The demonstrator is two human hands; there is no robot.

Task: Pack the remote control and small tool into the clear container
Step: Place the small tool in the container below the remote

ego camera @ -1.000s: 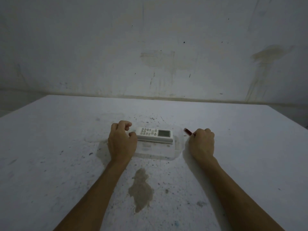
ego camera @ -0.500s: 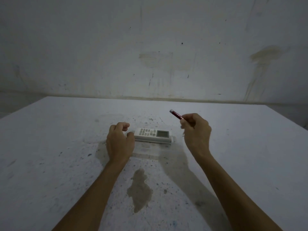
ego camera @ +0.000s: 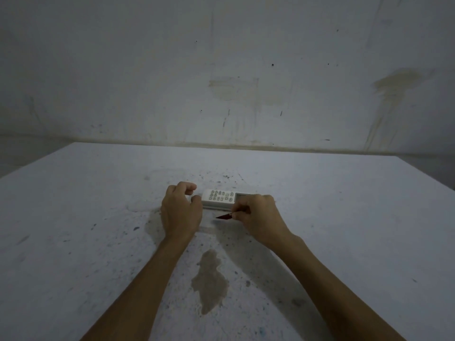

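Note:
A white remote control (ego camera: 220, 196) lies flat in the clear container (ego camera: 209, 229), whose faint walls are hard to make out on the table. My left hand (ego camera: 181, 212) is curled against the container's left end, with thumb and forefinger beside the remote's left tip. My right hand (ego camera: 262, 217) pinches a small dark red tool (ego camera: 222, 216) and holds it low over the container's front part, tip pointing left, just in front of the remote. That hand covers the remote's right end.
The white table (ego camera: 344, 217) is speckled with dirt and has a brown stain (ego camera: 210, 281) between my forearms. A stained wall (ego camera: 234, 94) rises right behind the table's far edge.
My right hand lifted the red tool from beside the container's right end, swung it over the remote, and lowered it in front of the remote. My left hand stayed put.

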